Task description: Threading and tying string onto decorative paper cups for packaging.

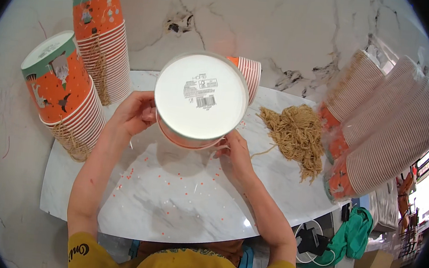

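An orange paper bucket [201, 96] is upside down in front of me, its round white base with a printed label and barcode facing up. My left hand [137, 113] has its fingers curled against the bucket's left side. At the lower right of the bucket, my right hand [235, 154] pinches near its wall, with a pale thin strip or cord by the fingertips. The bucket partly hides the fingers of both hands. Right of it, a heap of tan twisted cords [295, 141] lies on the marble table [177, 212], one strand trailing toward my right hand.
Two tall stacks of upturned buckets, a nearer one [63, 80] and a farther one [103, 37], stand at left with cord handles hanging. Another stack [250, 78] is behind the held bucket. Plastic-wrapped stacks [392, 139] lean at right. Small orange dots [169, 183] litter the tabletop.
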A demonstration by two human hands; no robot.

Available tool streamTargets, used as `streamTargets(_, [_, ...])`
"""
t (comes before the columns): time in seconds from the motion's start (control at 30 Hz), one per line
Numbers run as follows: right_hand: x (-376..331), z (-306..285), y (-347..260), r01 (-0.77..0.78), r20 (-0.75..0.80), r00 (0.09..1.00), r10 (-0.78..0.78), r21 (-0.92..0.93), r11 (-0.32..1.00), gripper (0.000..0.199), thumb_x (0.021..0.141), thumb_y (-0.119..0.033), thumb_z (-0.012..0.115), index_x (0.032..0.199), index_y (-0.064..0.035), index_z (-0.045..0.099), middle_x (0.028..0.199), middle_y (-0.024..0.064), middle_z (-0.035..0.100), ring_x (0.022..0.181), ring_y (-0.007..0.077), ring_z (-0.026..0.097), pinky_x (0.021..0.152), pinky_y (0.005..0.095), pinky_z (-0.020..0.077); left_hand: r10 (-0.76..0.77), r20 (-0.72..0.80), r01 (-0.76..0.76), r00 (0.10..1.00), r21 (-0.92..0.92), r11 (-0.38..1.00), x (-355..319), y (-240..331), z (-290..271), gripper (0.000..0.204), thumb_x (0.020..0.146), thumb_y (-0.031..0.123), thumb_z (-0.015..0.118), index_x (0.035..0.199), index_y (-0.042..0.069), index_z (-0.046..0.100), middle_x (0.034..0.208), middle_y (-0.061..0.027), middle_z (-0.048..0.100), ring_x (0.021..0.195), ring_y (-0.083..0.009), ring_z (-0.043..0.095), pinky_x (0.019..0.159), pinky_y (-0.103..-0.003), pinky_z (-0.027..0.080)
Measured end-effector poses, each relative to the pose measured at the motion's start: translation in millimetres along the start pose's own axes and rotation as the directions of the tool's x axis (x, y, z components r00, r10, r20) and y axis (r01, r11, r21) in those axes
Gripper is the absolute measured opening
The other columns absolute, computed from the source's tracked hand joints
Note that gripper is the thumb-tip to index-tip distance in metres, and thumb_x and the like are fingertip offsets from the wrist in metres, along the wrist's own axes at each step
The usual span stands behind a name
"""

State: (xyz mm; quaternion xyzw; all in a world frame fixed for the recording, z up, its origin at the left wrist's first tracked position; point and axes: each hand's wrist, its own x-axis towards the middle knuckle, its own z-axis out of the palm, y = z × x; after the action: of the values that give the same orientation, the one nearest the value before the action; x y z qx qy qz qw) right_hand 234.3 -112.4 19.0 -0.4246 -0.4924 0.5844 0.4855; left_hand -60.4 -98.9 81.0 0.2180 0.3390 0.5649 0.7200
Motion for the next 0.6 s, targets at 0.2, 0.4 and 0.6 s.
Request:
streamTargets(0.2, [-1.1,6.4,-22.2,0.099,-0.020,0.995,-0.098,0.035,0.994,0.032,0.103,-0.032,0.055,0.118,-0.0061,0.064,0.096,-0.0006,0.065,0.080,0.0078,0.058,0.065,0.0247,0.0460,0.017,-0.013,-0.018,1.000,-0.053,0.998,-5.1,-0.6,2.8,0.005,0.091,0.005,0.060,0.092,0.000,0.062,0.074,-0.0023,0.063,0.047,-0.0053,0.047,0.035,-0.018,0.026])
streamTargets(0.4, [14.5,-9.4,-44.1,0.252,-0.124,0.960,-0.252,-0.020,0.968,0.030,0.101,-0.028,0.056,0.115,-0.0037,0.067,0.101,0.0012,0.066,0.083,0.0079,0.056,0.069,0.0248,0.0452,0.027,-0.032,-0.030,0.999,-0.106,0.994,-8.9,5.9,7.1,0.004,0.089,0.003,0.060,0.090,-0.001,0.062,0.072,-0.0030,0.063,0.044,-0.0064,0.044,0.035,-0.018,0.026])
streamTargets(0.6, [26.9,-8.1,-72.4,-0.090,0.258,0.965,0.048,0.151,0.984,0.021,0.097,-0.029,0.063,0.094,-0.0092,0.067,0.076,-0.0070,0.055,0.060,0.0023,0.039,0.049,0.0203,0.0312,0.017,0.011,-0.016,1.000,-0.053,0.998,4.9,1.8,-8.2,0.007,0.088,0.002,0.061,0.093,-0.001,0.063,0.074,-0.0020,0.063,0.045,-0.0059,0.044,0.035,-0.018,0.027])
